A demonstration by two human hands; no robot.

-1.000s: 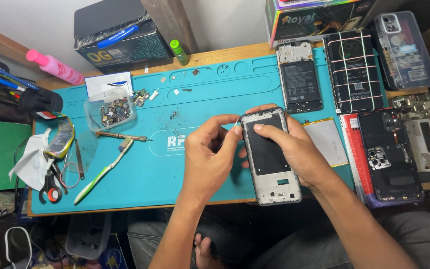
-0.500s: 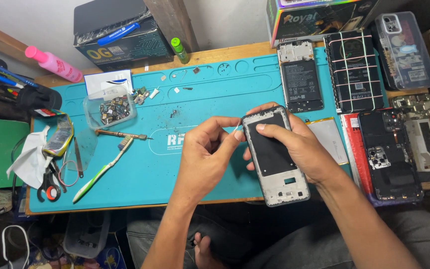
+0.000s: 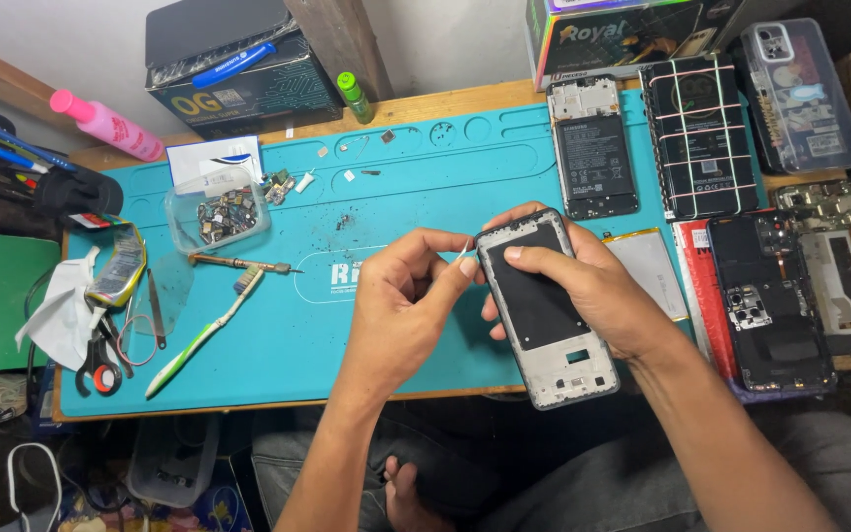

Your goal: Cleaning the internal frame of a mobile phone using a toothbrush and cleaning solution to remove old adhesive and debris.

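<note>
My right hand [image 3: 588,286] grips a stripped phone frame [image 3: 544,315], dark in the middle with a grey rim, tilted over the front edge of the teal work mat [image 3: 347,335]. The thumb lies across the frame's upper part. My left hand [image 3: 406,305] is at the frame's top left corner, thumb and forefinger pinched on a small white piece [image 3: 465,254] that touches the rim there. What the piece is cannot be made out.
On the mat lie a green and white toothbrush [image 3: 199,335], a screwdriver [image 3: 238,264], a clear tub of small parts [image 3: 217,209] and an opened phone [image 3: 593,148]. More phone bodies [image 3: 770,296] lie at the right. Scissors [image 3: 100,360], tweezers and a cloth lie at the left.
The frame has tilted a little more in my right hand. My left hand stays pinched at its top left corner.
</note>
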